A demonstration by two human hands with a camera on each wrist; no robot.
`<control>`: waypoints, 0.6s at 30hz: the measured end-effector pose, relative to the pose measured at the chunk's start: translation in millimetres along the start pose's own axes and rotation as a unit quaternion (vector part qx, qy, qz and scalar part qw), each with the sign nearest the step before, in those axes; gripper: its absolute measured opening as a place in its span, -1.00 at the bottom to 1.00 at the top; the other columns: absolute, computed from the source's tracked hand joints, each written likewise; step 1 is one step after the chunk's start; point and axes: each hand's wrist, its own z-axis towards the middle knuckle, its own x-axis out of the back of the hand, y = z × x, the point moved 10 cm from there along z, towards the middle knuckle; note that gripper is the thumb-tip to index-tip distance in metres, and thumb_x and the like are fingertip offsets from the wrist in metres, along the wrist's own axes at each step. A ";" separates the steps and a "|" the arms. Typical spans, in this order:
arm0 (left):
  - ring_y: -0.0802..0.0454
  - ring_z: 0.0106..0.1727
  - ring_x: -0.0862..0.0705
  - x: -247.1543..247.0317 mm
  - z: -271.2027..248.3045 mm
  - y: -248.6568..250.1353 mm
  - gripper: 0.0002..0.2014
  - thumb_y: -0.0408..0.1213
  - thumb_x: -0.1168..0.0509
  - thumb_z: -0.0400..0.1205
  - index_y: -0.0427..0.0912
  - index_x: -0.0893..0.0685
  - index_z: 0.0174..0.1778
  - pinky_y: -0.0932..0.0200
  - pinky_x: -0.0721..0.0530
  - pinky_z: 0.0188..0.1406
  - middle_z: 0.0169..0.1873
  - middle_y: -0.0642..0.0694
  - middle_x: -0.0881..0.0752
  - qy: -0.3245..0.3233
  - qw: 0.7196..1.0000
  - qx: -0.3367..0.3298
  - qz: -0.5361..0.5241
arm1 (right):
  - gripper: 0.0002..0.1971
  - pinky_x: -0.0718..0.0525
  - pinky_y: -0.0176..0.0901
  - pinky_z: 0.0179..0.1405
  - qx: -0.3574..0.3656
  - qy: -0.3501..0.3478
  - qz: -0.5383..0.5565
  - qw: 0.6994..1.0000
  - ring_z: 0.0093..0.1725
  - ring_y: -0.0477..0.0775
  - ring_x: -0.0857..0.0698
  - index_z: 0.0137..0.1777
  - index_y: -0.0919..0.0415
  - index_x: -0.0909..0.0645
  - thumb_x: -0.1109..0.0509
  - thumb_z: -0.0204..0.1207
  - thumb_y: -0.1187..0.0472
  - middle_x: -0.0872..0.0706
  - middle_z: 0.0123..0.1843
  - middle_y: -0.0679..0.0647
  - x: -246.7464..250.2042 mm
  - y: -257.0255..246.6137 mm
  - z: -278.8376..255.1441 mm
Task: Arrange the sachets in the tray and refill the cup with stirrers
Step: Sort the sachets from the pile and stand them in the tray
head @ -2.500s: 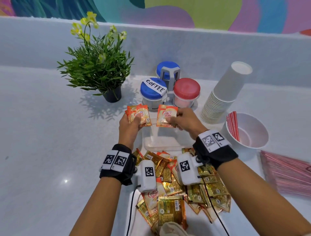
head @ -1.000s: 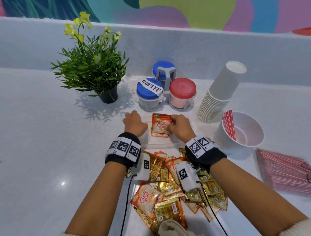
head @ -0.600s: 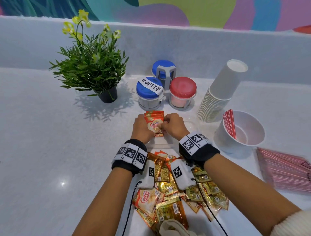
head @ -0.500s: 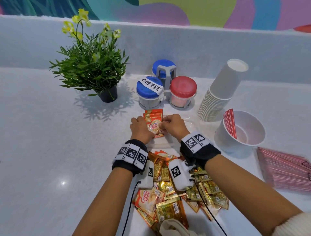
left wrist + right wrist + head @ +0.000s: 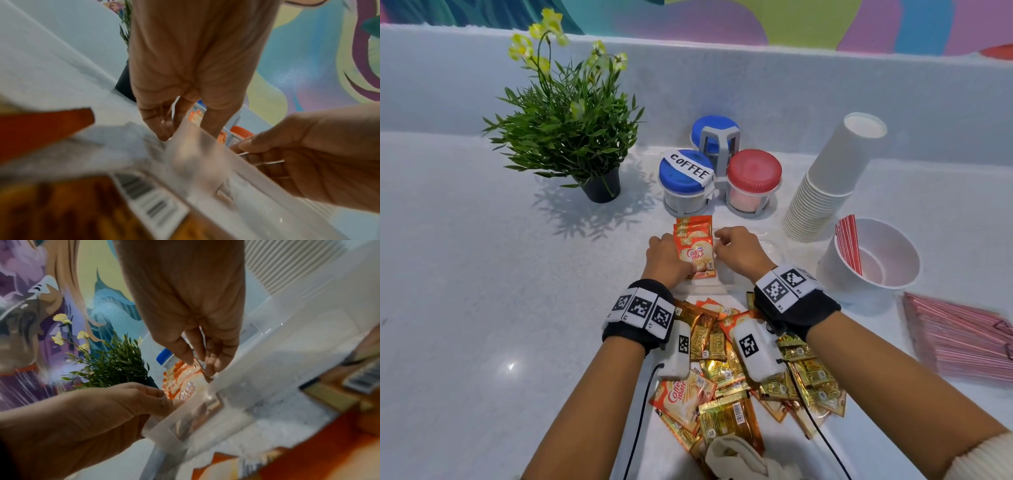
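Note:
A fanned stack of orange Coffee mate sachets (image 5: 693,245) stands on edge in the left part of the clear plastic tray (image 5: 768,241). My left hand (image 5: 676,263) holds the stack's left edge, and my right hand (image 5: 719,246) pinches its right edge. In the right wrist view, thumb and fingers of the right hand (image 5: 200,365) pinch the sachets (image 5: 180,382) just behind the tray wall (image 5: 205,418). A loose pile of gold and orange sachets (image 5: 736,363) lies under my wrists. The white cup (image 5: 876,274) on the right holds a few red stirrers (image 5: 847,243).
Packs of pink stirrers (image 5: 962,337) lie at the right edge. A slanted stack of paper cups (image 5: 825,185) leans behind the cup. Blue and red lidded jars (image 5: 685,181) in a rack stand just beyond the tray. A potted plant (image 5: 571,126) stands at back left.
Both hands came down from above the tray with separate sachet bunches, joined them into one stack and set it in the tray's left part. They still hold its sides.

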 end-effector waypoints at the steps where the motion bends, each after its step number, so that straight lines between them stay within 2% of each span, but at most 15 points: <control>1: -0.18 0.37 -0.45 2.0 -1.3 -0.8 -0.44 -0.31 -0.47 0.47 -0.28 -0.43 0.35 0.00 -0.45 0.32 0.30 -0.27 -0.48 0.000 1.000 0.002 -0.006 | -0.63 -0.51 -0.12 0.18 0.005 0.010 0.007 1.000 0.26 0.23 -0.62 0.36 0.38 -0.52 -0.22 0.56 0.36 -0.66 0.27 0.28 4.1 -1.9 -2.4; 3: -0.19 0.40 -0.46 8.9 -4.7 -3.2 -0.40 -0.33 -0.45 0.48 -0.26 -0.39 0.42 -0.05 -0.48 0.37 0.36 -0.27 -0.43 0.007 0.999 0.008 -0.045 | -0.61 -0.46 -0.21 0.09 0.025 0.029 0.021 0.999 0.22 0.17 -0.62 0.38 0.32 -0.49 -0.26 0.55 0.34 -0.65 0.25 0.23 12.9 -8.2 -8.5; 5: -0.20 0.40 -0.47 19.2 -8.5 -4.8 -0.40 -0.31 -0.42 0.52 -0.25 -0.36 0.46 -0.06 -0.51 0.38 0.40 -0.28 -0.41 0.023 0.997 0.004 -0.071 | -0.71 -0.46 -0.26 -0.05 0.054 0.034 0.027 0.998 0.05 0.10 -0.65 0.23 0.30 -0.59 -0.28 0.52 0.35 -0.70 0.09 0.19 17.5 -18.2 -15.9; 7: -0.18 0.37 -0.51 28.3 -15.9 -5.9 -0.46 -0.31 -0.38 0.56 -0.26 -0.39 0.44 0.05 -0.50 0.27 0.38 -0.30 -0.44 0.035 0.996 -0.005 -0.086 | -0.82 -0.51 -0.28 -0.20 0.087 0.012 0.019 0.996 -0.11 0.04 -0.64 0.04 0.34 -0.67 -0.30 0.49 0.39 -0.71 -0.09 0.16 14.7 -30.4 -27.3; 10: -0.17 0.28 -0.56 37.3 -26.0 -13.3 -0.60 -0.29 -0.31 0.60 -0.27 -0.47 0.36 0.14 -0.47 0.09 0.26 -0.29 -0.57 0.053 0.995 0.000 -0.090 | -0.87 -0.59 -0.23 -0.18 0.137 -0.043 -0.015 0.990 -0.20 0.06 -0.66 -0.09 0.41 -0.70 -0.34 0.46 0.42 -0.76 -0.10 0.25 -0.8 -48.3 -47.4; 12: -0.17 0.26 -0.57 34.7 -34.5 -22.0 -0.67 -0.29 -0.27 0.62 -0.27 -0.51 0.30 0.11 -0.50 0.14 0.21 -0.27 -0.62 0.048 0.996 0.017 -0.078 | -0.87 -0.58 -0.22 -0.15 0.159 -0.081 -0.069 0.982 -0.13 0.13 -0.71 -0.09 0.40 -0.72 -0.34 0.46 0.40 -0.78 -0.06 0.26 -18.9 -52.8 -60.8; 14: -0.19 0.28 -0.57 31.3 -39.6 -34.1 -0.70 -0.30 -0.25 0.62 -0.28 -0.54 0.27 0.06 -0.52 0.21 0.23 -0.27 -0.61 0.043 0.996 0.039 -0.062 | -0.85 -0.58 -0.18 -0.07 0.167 -0.092 -0.140 0.972 0.01 0.16 -0.70 -0.02 0.35 -0.71 -0.36 0.48 0.31 -0.76 0.01 0.24 -33.8 -51.3 -68.4; 16: -0.22 0.30 -0.55 29.9 -46.4 -49.7 -0.69 -0.30 -0.26 0.59 -0.28 -0.54 0.25 0.03 -0.51 0.26 0.29 -0.30 -0.55 0.039 0.996 0.068 -0.049 | -0.76 -0.59 -0.09 -0.01 0.158 -0.094 -0.206 0.961 0.10 0.23 -0.66 0.07 0.30 -0.65 -0.38 0.50 0.17 -0.70 0.09 0.25 -47.5 -45.6 -74.5; 18: -0.26 0.36 -0.48 28.5 -54.4 -66.9 -0.64 -0.27 -0.29 0.56 -0.25 -0.52 0.26 -0.03 -0.49 0.36 0.34 -0.31 -0.45 0.027 0.994 0.105 -0.022 | -0.65 -0.54 -0.05 -0.07 0.154 -0.092 -0.271 0.946 0.13 0.26 -0.63 0.10 0.28 -0.58 -0.39 0.48 0.02 -0.65 0.13 0.23 -59.2 -40.8 -81.1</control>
